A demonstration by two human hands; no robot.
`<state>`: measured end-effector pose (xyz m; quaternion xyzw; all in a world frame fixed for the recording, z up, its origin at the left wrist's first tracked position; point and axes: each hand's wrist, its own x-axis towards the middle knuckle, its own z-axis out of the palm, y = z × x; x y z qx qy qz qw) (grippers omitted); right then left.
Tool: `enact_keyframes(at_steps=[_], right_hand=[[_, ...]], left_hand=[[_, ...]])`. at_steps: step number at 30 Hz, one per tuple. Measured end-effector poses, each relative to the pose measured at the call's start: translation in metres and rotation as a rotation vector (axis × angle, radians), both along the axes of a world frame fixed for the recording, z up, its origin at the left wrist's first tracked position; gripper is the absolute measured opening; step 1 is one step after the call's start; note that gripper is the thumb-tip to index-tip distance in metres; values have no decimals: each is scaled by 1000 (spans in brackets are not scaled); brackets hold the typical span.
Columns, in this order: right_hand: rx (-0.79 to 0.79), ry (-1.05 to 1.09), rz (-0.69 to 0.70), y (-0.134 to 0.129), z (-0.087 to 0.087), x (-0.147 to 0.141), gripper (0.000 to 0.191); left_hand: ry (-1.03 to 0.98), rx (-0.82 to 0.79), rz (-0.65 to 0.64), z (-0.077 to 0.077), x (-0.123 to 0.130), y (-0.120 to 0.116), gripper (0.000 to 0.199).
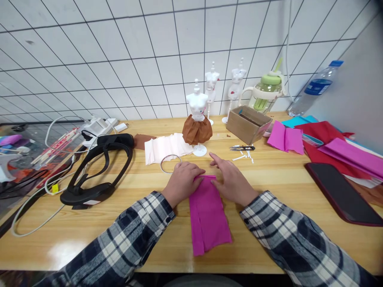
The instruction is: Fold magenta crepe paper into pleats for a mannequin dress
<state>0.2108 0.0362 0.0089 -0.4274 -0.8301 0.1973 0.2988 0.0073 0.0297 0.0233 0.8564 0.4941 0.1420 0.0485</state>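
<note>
Both grips (187,179) (229,179) on cloth's (211,219) far edge; tabletop (143,245) beside

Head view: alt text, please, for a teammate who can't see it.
A person's left hand and right hand are at the far end of a magenta cloth piece on a wooden table. Beyond stand three white miniature dress forms, the nearest wearing a gathered brown skirt.
</note>
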Motion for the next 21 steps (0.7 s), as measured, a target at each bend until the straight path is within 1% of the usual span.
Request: enact_keyframes(at_steps=[2, 5, 7, 10, 12, 14, 16, 18, 19, 21], right_hand=[[-44, -58, -11, 3, -2, 0, 88], [-120, -52, -37, 4, -3, -1, 82], [-180, 24, -49, 2, -2, -3, 77], [-279, 169, -44, -3, 1, -6, 75], [-319, 234, -33, -6, 2, -8, 76], [-337, 273, -29, -9, 2, -10, 75], [-317, 304, -37, -10, 4, -11, 72], [-234, 341, -61, -9, 7, -10, 62], [-172, 363, -71, -9, 8, -9, 53], [-43, 382, -75, -7, 11, -6, 28]], left_hand=[[-1, 3, 10, -2, 0, 3, 20], [-45, -12, 10, -4, -1, 5, 21], [-100, -39, 9, -4, -3, 4, 18], [-187, -66, -6, -3, -4, 0, 17], [-218, -75, -22, -1, -3, -2, 19], [-238, -105, -22, 0, -1, -4, 16], [-293, -179, -10, 2, 2, -5, 17], [-408, -292, 24, 2, 2, -5, 22], [-477, -348, 43, 2, 2, -5, 24], [-603, -438, 71, 0, 0, -4, 25]])
